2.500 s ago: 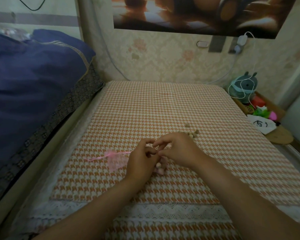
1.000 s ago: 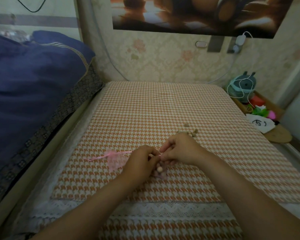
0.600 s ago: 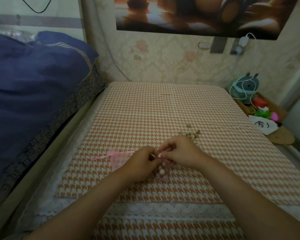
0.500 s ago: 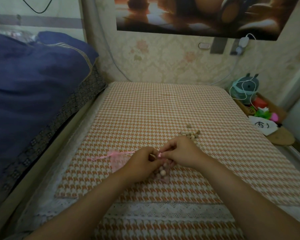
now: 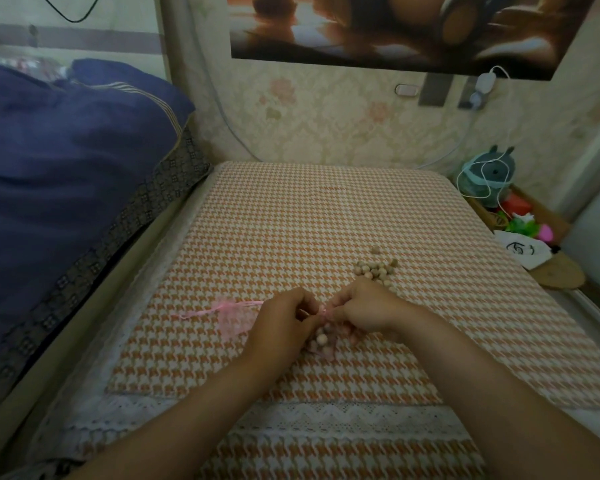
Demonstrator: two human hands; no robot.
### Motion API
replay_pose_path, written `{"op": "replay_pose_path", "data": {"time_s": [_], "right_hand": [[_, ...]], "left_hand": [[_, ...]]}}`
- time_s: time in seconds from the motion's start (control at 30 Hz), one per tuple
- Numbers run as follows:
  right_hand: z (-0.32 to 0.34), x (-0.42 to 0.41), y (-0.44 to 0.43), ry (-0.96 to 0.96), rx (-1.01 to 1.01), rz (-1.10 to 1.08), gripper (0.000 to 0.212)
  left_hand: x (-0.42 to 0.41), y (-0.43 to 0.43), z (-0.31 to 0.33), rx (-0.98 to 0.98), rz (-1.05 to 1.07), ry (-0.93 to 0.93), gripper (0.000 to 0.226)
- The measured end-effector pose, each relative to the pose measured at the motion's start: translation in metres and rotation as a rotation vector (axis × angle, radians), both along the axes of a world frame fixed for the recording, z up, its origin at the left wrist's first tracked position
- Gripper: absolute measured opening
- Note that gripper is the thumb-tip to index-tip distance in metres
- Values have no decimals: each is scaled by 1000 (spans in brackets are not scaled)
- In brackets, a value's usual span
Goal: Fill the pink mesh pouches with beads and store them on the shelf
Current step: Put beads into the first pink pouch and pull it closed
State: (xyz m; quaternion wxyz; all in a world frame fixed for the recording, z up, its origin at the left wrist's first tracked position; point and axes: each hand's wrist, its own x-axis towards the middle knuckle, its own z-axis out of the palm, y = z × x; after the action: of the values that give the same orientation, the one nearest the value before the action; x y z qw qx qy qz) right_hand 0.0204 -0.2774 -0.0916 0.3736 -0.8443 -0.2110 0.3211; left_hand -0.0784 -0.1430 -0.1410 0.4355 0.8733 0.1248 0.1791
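Note:
A pink mesh pouch [image 5: 323, 342] with several tan beads inside hangs between my two hands over the checked cloth. My left hand [image 5: 284, 329] pinches its top from the left, and my right hand [image 5: 368, 311] pinches the pink drawstring at the neck from the right. A second pink mesh pouch [image 5: 231, 315], flat, lies on the cloth just left of my left hand, its ribbon trailing leftward. A small pile of loose tan beads [image 5: 376, 270] sits just beyond my right hand.
The orange-and-white checked cloth [image 5: 309, 220] covers the table. A blue quilt [image 5: 66, 168] is piled on the left. At the far right a low wooden shelf [image 5: 561, 275] holds a round teal device, a white cable and small toys. The wall stands behind.
My hands have closed in on the neck of the bead-filled pouch and lowered slightly. The beaded bottom now shows below my fingers.

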Motion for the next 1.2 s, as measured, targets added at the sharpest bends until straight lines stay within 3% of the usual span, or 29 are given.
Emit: {"op": "replay_pose_path", "data": {"time_s": [0.2,0.43,0.7,0.83,0.93,1.13,1.2], "right_hand": [[-4,5,1,271,64,-70,18],[-7,11,-2,316,62,13,20],[-3,10,-5,203,82,53,20],[-4,9,-5,115,76,79,21],[-6,9,-5,6,41,116,21],[-6,6,-6,-57,69,110,13],[-7,3,-9,-93,58,131,19]], "left_hand": [[-4,-6,-2,108,11,-53,3],[-4,-10,0,10,50,-33,4],[-4,-9,-8,12,38,-13,7],[-1,-7,-9,-121,-31,25,17],[2,-7,-4,-168,-28,49,7],[-3,-12,-7,-292,1,1,14],[-3,-14,-11,-283,38,-29,18]]}}
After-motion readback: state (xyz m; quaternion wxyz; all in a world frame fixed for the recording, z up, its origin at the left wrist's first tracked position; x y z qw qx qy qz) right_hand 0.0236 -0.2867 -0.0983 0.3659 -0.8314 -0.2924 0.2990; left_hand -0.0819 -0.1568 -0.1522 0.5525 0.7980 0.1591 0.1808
